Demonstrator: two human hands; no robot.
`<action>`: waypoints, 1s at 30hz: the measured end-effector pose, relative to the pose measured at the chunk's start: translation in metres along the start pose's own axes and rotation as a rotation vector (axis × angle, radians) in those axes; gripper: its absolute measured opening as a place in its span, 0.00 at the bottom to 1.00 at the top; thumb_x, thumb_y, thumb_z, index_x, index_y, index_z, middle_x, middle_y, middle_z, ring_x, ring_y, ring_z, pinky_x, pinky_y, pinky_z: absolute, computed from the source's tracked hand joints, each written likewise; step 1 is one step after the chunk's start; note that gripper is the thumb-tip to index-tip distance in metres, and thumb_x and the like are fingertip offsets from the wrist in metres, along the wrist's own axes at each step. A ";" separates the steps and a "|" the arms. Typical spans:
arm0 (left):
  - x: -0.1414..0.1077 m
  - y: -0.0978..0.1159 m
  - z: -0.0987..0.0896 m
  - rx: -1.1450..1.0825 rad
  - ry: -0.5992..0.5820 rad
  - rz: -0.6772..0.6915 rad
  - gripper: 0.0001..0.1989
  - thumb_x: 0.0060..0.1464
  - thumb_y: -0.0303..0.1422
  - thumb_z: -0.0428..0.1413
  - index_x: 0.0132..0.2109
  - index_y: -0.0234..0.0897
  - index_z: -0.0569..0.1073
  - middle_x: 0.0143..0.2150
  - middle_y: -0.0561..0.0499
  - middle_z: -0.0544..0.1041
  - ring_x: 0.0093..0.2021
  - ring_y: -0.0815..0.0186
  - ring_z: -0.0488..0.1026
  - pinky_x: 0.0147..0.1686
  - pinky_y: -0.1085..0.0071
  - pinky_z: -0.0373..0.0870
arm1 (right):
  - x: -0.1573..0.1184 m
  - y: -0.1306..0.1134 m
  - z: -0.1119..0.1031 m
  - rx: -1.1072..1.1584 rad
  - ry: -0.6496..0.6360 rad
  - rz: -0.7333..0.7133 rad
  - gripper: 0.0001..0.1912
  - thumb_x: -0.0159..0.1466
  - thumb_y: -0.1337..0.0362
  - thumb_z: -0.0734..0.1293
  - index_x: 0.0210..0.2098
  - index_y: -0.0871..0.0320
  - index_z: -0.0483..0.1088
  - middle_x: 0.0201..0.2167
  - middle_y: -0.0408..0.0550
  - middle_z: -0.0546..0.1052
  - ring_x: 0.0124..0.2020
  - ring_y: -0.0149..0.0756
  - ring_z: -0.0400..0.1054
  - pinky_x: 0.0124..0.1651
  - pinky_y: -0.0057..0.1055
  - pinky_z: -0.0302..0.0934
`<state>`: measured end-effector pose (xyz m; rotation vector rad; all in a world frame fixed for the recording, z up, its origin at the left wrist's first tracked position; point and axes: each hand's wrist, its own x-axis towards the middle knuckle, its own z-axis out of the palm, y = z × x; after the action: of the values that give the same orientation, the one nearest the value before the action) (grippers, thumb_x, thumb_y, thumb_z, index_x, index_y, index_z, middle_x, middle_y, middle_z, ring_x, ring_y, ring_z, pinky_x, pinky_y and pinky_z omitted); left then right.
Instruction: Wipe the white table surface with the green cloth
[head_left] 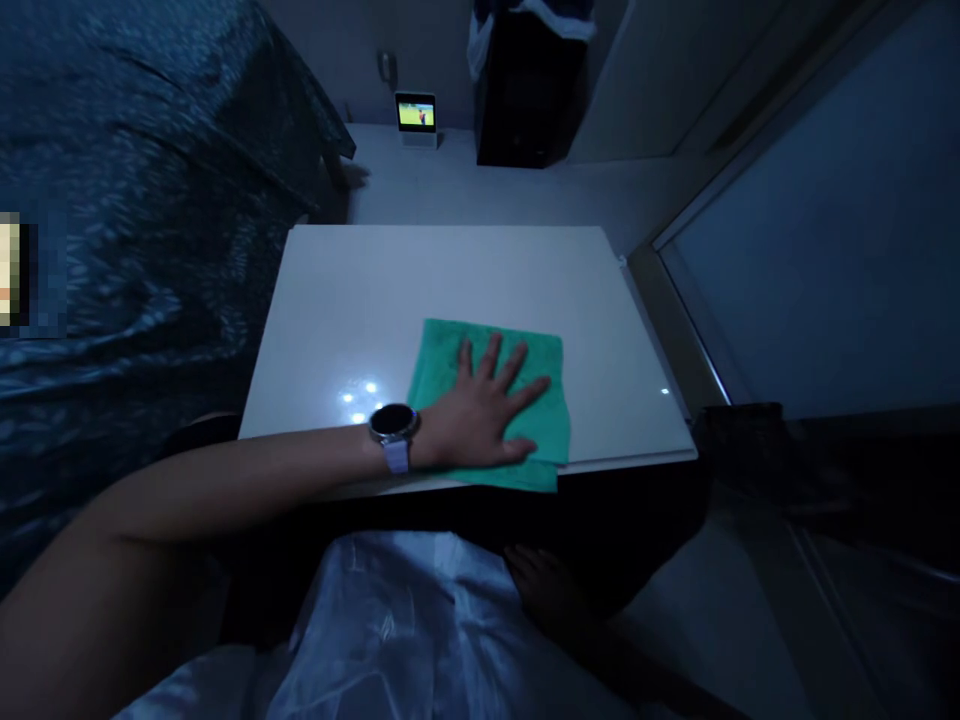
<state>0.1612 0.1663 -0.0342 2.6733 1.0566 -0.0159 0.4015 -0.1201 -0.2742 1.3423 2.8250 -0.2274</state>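
A green cloth [551, 420] lies on the glossy white tabletop [360, 290], near its front edge, with its lower part reaching over that edge. My left hand [487, 410] rests flat on the cloth, palm down, fingers spread apart. A round dark watch [393, 423] with a pale strap is on the left wrist. My right hand [536, 575] is low in the shadow below the table's front edge, beside my light-coloured clothing. Its fingers show dimly, and whether they hold anything is too dark to tell.
Patterned dark fabric [150, 200] covers the left side. Beyond the table stand a small lit screen [417, 115] and a black cabinet-like box [525, 100]. A pale framed panel [825, 230] is at the right.
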 end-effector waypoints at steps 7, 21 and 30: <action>0.019 0.022 0.012 -0.051 -0.003 0.187 0.46 0.67 0.60 0.58 0.82 0.46 0.59 0.85 0.32 0.39 0.82 0.23 0.34 0.70 0.16 0.35 | 0.001 -0.003 0.009 -0.029 0.256 -0.010 0.22 0.71 0.69 0.64 0.58 0.50 0.83 0.57 0.47 0.85 0.58 0.39 0.75 0.69 0.35 0.57; 0.034 -0.194 -0.072 0.066 0.152 -0.648 0.38 0.79 0.53 0.42 0.85 0.39 0.51 0.85 0.32 0.42 0.83 0.28 0.35 0.75 0.24 0.36 | 0.003 -0.005 0.000 -0.033 0.154 -0.010 0.21 0.70 0.67 0.67 0.59 0.50 0.82 0.59 0.48 0.83 0.59 0.42 0.74 0.64 0.37 0.61; -0.011 -0.075 -0.023 0.101 0.047 -0.409 0.44 0.73 0.56 0.52 0.85 0.43 0.51 0.85 0.33 0.37 0.83 0.26 0.31 0.74 0.21 0.34 | 0.002 -0.002 0.011 -0.022 0.200 -0.052 0.21 0.70 0.66 0.67 0.60 0.52 0.81 0.57 0.50 0.84 0.58 0.41 0.75 0.63 0.38 0.61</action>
<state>0.1010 0.2175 -0.0287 2.5020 1.6388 -0.0879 0.3983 -0.1211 -0.2851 1.3598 3.0171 -0.0654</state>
